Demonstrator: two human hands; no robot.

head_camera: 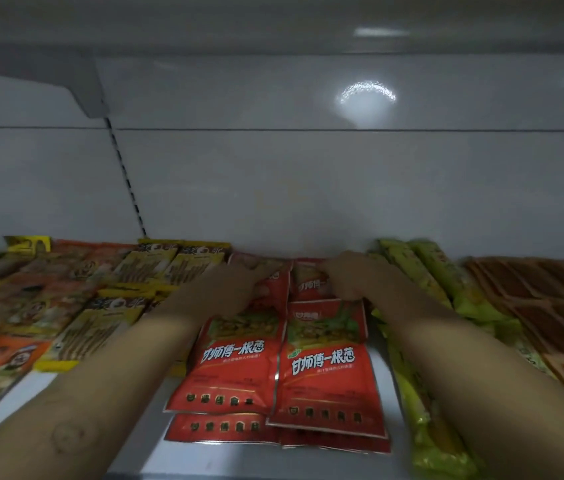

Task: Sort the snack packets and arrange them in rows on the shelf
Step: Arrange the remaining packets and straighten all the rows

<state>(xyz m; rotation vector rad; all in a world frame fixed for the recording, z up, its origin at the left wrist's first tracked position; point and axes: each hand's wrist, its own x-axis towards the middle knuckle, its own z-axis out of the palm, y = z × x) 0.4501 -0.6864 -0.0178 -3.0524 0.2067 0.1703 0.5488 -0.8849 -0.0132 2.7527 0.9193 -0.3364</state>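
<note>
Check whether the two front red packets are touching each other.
Touching. In the head view, the right red packet and the left red packet meet edge to edge along their length, with no gap showing.

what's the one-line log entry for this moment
stage: arranging red snack packets | left hand: on rear-left packet | right hand: on rear-right packet | grip: unclear

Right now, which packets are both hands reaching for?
The red packets, in the middle, between the yellow packets on the left and the green packets on the right.
</note>
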